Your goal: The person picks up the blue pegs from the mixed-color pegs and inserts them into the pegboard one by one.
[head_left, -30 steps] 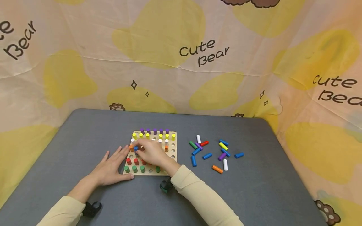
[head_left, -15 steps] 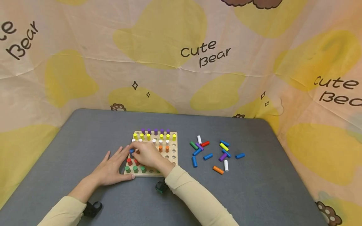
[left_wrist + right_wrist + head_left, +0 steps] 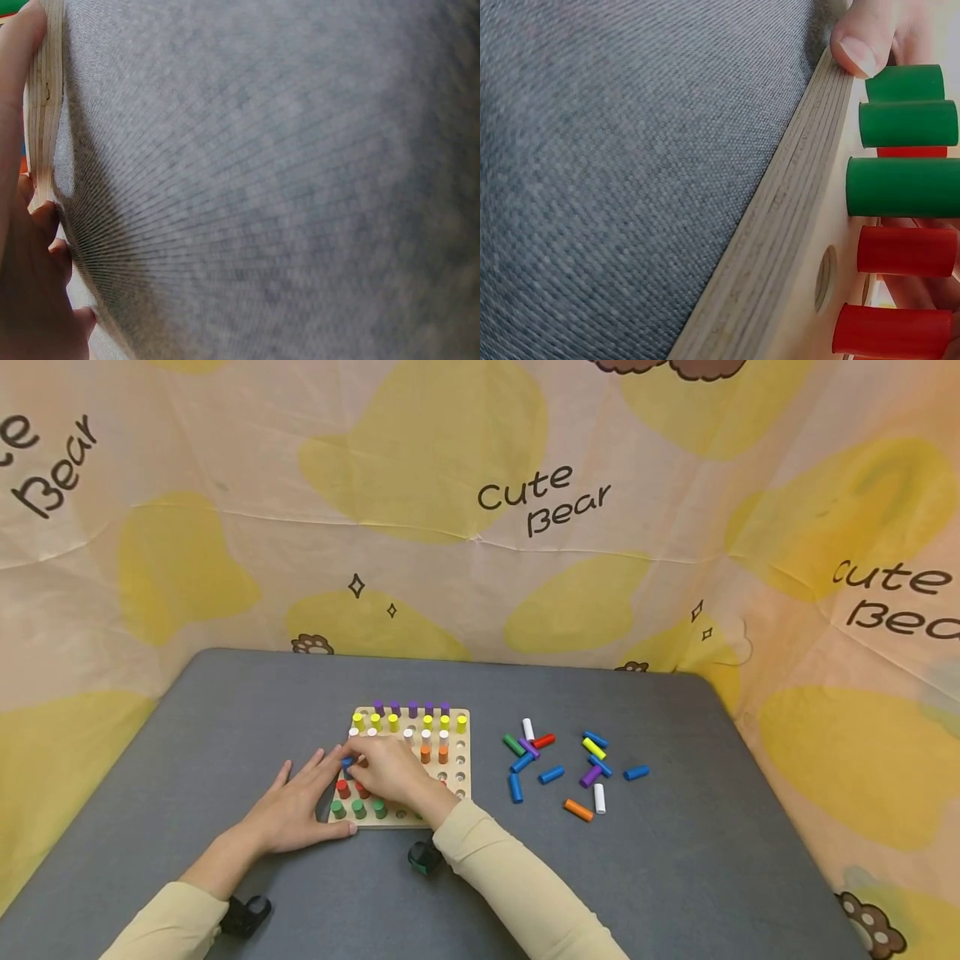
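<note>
A wooden pegboard (image 3: 464,777) lies on the grey table, with rows of purple, yellow, white, orange, red and green pegs. My right hand (image 3: 397,770) pinches a blue peg (image 3: 347,763) upright at the board's left side, between the orange and red rows; whether it sits in a hole cannot be seen. Straight fingers of my left hand (image 3: 296,810) rest along the board's left edge, its thumb at the near left corner. The left wrist view has those fingers by the board's side edge (image 3: 46,112). In the right wrist view, green pegs (image 3: 904,187) and red pegs (image 3: 892,330) stand in the board.
Loose pegs lie scattered right of the board: several blue pegs (image 3: 551,774), white ones (image 3: 599,799), an orange one (image 3: 577,810), a yellow one (image 3: 594,748), a red one (image 3: 543,741), a green one (image 3: 513,744). A printed cloth backdrop (image 3: 480,568) surrounds the table.
My right hand has moved a little left with the blue peg, to the board's left column, uncovering orange pegs on the right. My left hand has stayed in place.
</note>
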Tool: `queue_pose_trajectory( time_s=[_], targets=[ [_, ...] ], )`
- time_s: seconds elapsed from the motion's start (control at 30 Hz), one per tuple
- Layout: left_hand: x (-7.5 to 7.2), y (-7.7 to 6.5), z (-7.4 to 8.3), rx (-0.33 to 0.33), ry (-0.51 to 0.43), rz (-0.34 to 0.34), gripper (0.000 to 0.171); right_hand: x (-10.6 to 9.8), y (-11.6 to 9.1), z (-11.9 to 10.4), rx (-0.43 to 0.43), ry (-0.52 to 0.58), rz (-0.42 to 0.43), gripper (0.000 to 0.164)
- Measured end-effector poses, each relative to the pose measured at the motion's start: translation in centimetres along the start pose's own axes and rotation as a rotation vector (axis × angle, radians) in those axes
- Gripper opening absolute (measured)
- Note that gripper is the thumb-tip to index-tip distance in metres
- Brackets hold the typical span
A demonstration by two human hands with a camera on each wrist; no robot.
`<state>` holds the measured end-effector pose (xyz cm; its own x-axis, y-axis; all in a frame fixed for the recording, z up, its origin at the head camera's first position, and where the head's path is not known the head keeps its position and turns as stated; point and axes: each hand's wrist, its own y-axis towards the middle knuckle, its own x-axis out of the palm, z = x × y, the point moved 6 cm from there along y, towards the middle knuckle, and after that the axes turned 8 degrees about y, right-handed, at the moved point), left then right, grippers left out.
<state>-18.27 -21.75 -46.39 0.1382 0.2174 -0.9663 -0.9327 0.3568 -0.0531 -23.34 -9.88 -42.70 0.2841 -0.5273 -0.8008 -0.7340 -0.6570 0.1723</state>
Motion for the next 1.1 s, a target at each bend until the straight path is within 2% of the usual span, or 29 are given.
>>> queue_pose_trajectory(
  time_s=[0.27,0.63,0.97,1.1],
  targets=[
    [0.0,0.0,0.0,0.004,0.007,0.000,0.107,0.0,-0.1,0.0,0.003,-0.011,-0.010,0.017],
    [0.1,0.1,0.0,0.004,0.001,0.006,0.108,-0.3,-0.2,0.0,0.003,0.031,-0.080,0.021],
    [0.4,0.2,-0.2,-0.002,-0.002,0.001,0.109,-2.0,-0.7,-0.2,0.008,0.084,-0.126,0.022],
    [0.4,0.2,-0.2,0.000,0.001,0.004,0.109,-3.3,-1.0,-0.5,-0.057,0.066,-0.102,0.022]
  ],
)
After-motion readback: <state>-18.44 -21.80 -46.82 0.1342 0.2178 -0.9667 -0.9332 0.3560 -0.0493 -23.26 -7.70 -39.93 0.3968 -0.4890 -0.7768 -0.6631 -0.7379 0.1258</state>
